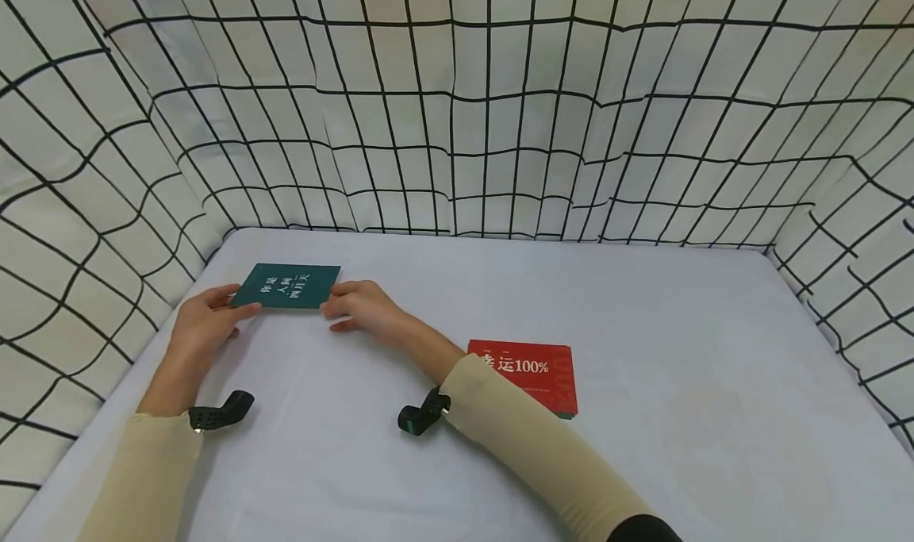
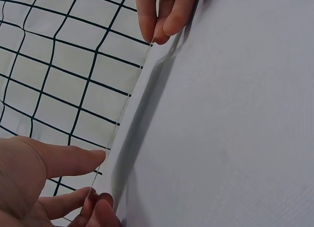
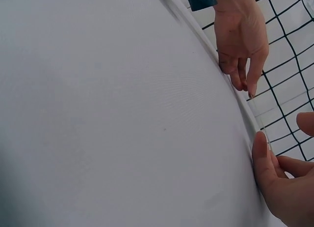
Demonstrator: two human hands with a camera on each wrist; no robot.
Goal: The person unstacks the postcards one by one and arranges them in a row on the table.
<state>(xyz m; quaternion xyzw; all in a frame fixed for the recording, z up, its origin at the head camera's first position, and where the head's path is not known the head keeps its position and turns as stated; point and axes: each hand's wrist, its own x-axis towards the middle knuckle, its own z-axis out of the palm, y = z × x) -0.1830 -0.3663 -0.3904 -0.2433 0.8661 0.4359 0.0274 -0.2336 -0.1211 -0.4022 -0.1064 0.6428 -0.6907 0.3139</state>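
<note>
A dark green card [image 1: 314, 276] with white Chinese lettering is held level over the far left of the white table. My left hand [image 1: 200, 320] pinches its left end, thumb along the near edge. At the right end, my right hand [image 1: 367, 308] grips the near corner between fingers and thumb. Seen edge-on in the left wrist view, the card [image 2: 122, 106] is a thin pale line running between both hands. A red card [image 1: 550, 355] with white lettering lies on the table, partly covered by my right sleeve; a dark green edge shows under its near right corner.
A white cloth covers the table [image 1: 678, 312]. Black netting [image 1: 489, 113] stands along the back and both sides, with pale sheeting behind it. Each wrist wears a black strap with a small device, the left strap [image 1: 221, 413] sticking out over the table.
</note>
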